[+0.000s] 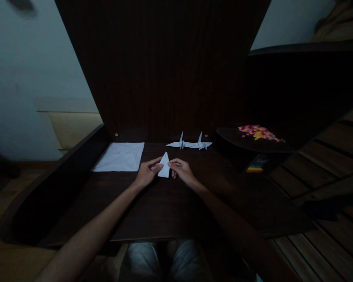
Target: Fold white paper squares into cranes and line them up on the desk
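Between my hands is a small piece of folded white paper point(164, 169), narrow at its far tip and wider towards me. My left hand point(147, 172) is closed on its left side, the thumb lying on top. With thumb and fingers, my right hand point(182, 170) pinches its right edge. Beyond the hands stand two white paper cranes point(200, 145), side by side against the back panel. A flat white paper sheet point(122, 156) with creases lies to the left of my left hand.
A dark wooden desk point(153, 211) carries the papers, with a raised side panel point(55, 184) at left and a tall back panel point(164, 78). At right, a rounded shelf point(229, 137) holds a pile of small pink, red and yellow pieces point(259, 132). Below it sits a colourful packet point(255, 167).
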Demonstrator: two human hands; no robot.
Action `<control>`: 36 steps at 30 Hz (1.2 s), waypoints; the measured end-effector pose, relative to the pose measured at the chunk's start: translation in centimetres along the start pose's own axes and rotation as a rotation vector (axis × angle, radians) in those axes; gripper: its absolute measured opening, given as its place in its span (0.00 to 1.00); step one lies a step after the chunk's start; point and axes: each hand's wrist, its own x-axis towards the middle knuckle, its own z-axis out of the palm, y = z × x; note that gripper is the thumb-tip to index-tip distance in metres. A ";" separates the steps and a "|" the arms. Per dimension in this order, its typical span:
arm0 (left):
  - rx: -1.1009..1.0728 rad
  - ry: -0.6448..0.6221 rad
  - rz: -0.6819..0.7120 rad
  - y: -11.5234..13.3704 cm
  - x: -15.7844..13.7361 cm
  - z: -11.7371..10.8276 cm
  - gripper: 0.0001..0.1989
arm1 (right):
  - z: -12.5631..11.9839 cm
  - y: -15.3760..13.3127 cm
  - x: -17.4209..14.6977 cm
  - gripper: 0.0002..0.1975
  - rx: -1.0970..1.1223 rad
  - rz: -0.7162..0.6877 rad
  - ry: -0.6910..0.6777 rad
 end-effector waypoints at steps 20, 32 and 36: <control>-0.185 -0.006 -0.132 1.2 -0.1 0.4 0.32 | -0.3 0.0 0.1 0.11 0.139 0.040 -0.036; -0.242 -0.086 -0.088 0.6 -0.2 0.1 0.28 | -0.2 -0.4 -0.1 0.14 0.187 0.114 -0.119; -0.208 -0.048 -0.086 0.6 -0.2 0.1 0.28 | -0.3 0.0 0.0 0.15 0.065 0.051 -0.129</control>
